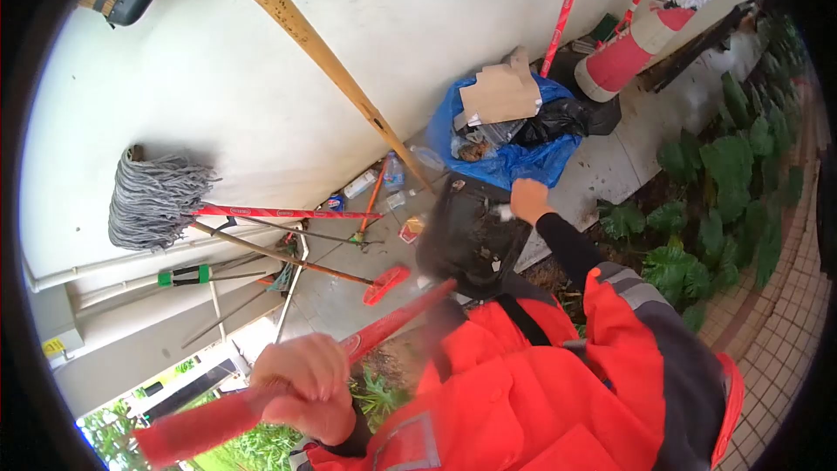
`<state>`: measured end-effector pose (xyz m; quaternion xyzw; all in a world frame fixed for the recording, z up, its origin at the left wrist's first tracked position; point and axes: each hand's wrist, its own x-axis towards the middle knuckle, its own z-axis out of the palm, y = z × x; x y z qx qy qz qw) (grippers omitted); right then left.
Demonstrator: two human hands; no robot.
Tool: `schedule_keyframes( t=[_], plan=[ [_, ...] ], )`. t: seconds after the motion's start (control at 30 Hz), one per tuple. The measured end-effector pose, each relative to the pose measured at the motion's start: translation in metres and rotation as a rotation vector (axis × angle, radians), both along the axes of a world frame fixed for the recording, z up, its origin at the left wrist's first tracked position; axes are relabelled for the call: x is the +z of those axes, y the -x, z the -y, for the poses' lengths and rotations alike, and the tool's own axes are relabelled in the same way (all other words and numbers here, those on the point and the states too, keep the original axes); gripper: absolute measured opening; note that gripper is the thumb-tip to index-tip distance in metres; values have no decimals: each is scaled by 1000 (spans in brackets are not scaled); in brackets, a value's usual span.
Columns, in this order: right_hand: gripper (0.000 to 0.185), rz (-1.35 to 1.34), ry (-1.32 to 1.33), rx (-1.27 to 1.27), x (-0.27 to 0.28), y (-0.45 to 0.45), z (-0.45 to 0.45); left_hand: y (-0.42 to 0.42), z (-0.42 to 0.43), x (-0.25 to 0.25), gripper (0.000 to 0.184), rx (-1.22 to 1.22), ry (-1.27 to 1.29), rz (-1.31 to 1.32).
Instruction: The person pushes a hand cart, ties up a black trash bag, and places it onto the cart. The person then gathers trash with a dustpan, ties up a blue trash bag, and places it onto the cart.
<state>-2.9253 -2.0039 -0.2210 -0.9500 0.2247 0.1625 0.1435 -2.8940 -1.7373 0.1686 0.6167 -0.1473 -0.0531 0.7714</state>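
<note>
My left hand (301, 388) is wrapped round a red pole (392, 316) in the lower left. The pole slants up to the right, and its far end reaches the near side of a black, dirt-smeared open container (466, 244). Bits of litter lie in that container. My right hand (529, 201) is closed at the container's right edge, by the front of a blue plastic bag (545, 161). A small white piece shows beside those fingers; what they grip is hidden. The bag is full of rubbish, with brown cardboard (501, 94) on top and black plastic inside.
A bamboo pole (323, 52) and a grey string mop (157, 198) lean by the white wall. A red brush head (385, 285), plastic bottles (394, 173) and a red-and-white post (632, 52) stand or lie about. Leafy plants (724, 174) border the right side.
</note>
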Motion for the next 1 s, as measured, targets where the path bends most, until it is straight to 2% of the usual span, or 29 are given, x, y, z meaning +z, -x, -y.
schedule_keyframes(
  t=[0.1, 0.13, 0.17, 0.2, 0.27, 0.3, 0.33, 0.37, 0.4, 0.43, 0.47, 0.57, 0.63, 0.67, 0.7, 0.73, 0.8, 0.87, 0.93, 1.0],
  plan=[
    [20, 151, -19, -147, -29, -20, 51, -11, -6, -26, 53, 32, -58, -31],
    [19, 181, -91, -176, 4, -28, 63, -15, -9, -35, 51, 49, -90, -15],
    [21, 239, -65, -180, 0, -31, 78, -16, -17, -43, 49, 74, -127, 5],
    [29, 357, -133, -193, -8, -32, 95, -17, -27, -50, 48, 112, -152, 14],
    [40, 359, -169, -224, -24, -33, 121, -17, -56, -61, 46, 189, -212, 33],
    [37, 345, -183, -285, -21, -34, 125, -16, -73, -61, 46, 226, -228, 43],
    [27, 469, -187, -282, -26, -30, 128, -14, -89, -60, 46, 335, -242, 25],
    [17, 457, -224, -329, -19, -28, 126, -13, -108, -59, 46, 438, -251, 7],
    [20, 412, -343, -370, 3, -24, 115, -14, -132, -57, 44, 495, -247, 18],
    [23, 454, -513, -463, -15, -11, 114, -16, -155, -55, 41, 580, -245, 17],
    [23, 452, -528, -381, -30, 3, 116, -18, -177, -52, 40, 665, -269, 19],
    [18, 402, -582, -452, -41, 35, 87, -38, -278, -55, 39, 927, -350, -7],
    [17, 304, -861, -828, -34, 56, 72, -54, -343, -78, 35, 931, -348, -65],
    [17, 306, -856, -828, -41, 60, 70, -65, -363, -90, 33, 956, -371, -93],
    [18, 422, -968, -805, -54, 61, 70, -76, -383, -102, 32, 982, -392, -121],
    [20, 538, -1079, -778, -59, 61, 65, -86, -418, -122, 31, 904, -432, -160],
    [26, 609, -1038, -737, -15, 35, 41, -107, -469, -161, 34, 822, -505, -238],
    [32, 681, -995, -705, 20, 5, 33, -122, -505, -195, 32, 769, -571, -470],
    [44, 647, -1012, -1031, 34, -14, 34, -137, -544, -237, 34, 696, -627, -673],
    [42, 714, -892, -955, 63, -24, 6, -146, -575, -278, 36, 609, -676, -854]
  ],
)
